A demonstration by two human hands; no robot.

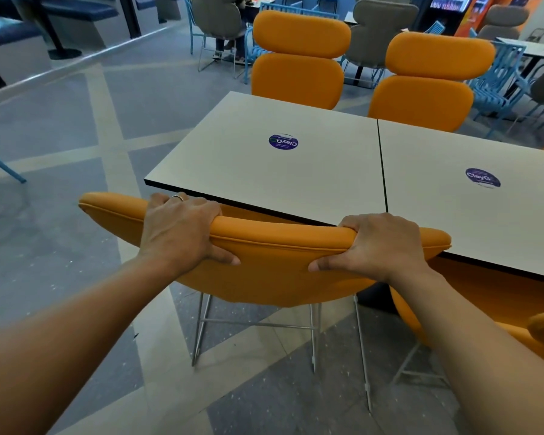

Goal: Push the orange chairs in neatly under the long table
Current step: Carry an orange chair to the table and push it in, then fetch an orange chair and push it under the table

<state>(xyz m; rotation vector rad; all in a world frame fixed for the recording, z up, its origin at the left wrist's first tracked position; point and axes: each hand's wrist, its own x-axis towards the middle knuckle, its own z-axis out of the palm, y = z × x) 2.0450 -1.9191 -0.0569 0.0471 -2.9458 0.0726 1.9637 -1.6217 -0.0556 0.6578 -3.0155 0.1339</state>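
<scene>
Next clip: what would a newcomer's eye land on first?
The left hand and right hand grip the top of the near orange chair, at the white table's near edge. Across it stand the far left chair and far right chair, also orange. A purple sticker sits on the tabletop between.

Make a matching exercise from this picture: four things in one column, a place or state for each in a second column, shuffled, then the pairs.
Things:
1. near orange chair
2. left hand
3. purple sticker
4. far orange chairs

Places or states:
A. wears a ring
B. standing at the far edge of the table
C. lying flat on the tabletop
D. the right hand grips its back

Pairs: 1-D, 2-A, 3-C, 4-B
</scene>
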